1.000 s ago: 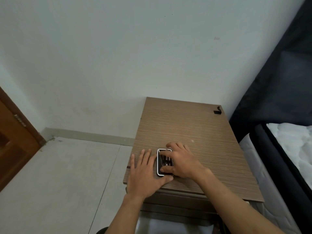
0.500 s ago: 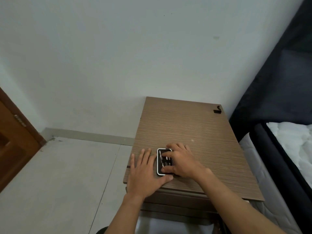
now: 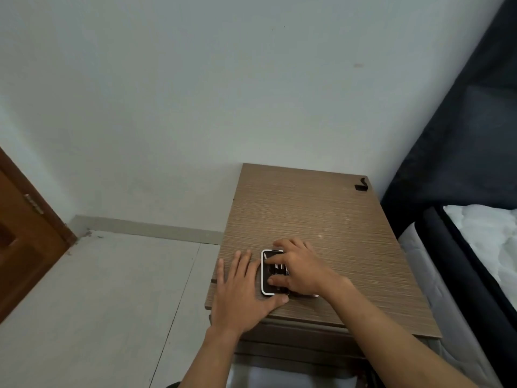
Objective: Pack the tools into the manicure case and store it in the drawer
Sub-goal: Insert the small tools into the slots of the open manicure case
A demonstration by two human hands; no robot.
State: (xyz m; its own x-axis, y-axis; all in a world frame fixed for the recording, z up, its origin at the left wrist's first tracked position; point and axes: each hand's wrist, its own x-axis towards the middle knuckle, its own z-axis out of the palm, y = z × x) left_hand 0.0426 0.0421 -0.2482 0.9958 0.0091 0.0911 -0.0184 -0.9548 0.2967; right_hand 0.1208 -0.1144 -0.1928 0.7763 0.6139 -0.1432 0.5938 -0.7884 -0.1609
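The manicure case (image 3: 266, 271) lies open near the front left of the wooden nightstand top (image 3: 321, 214). It is black inside with a white rim, and silver tools (image 3: 280, 266) show between my fingers. My right hand (image 3: 300, 268) covers the case's right half, with forefinger and thumb resting on the tools. Whether it pinches one is hidden. My left hand (image 3: 242, 289) lies flat on the top against the case's left side, fingers apart, thumb along the case's near edge. The drawer fronts (image 3: 293, 336) show just below the front edge.
A small black object (image 3: 361, 186) sits at the nightstand's back right corner. A bed with a dark frame and white mattress (image 3: 481, 242) stands close on the right. A wooden door (image 3: 22, 242) is at the left, with tiled floor (image 3: 112, 303) between.
Both hands stay at the case. My right fingers have shifted slightly over the tools.
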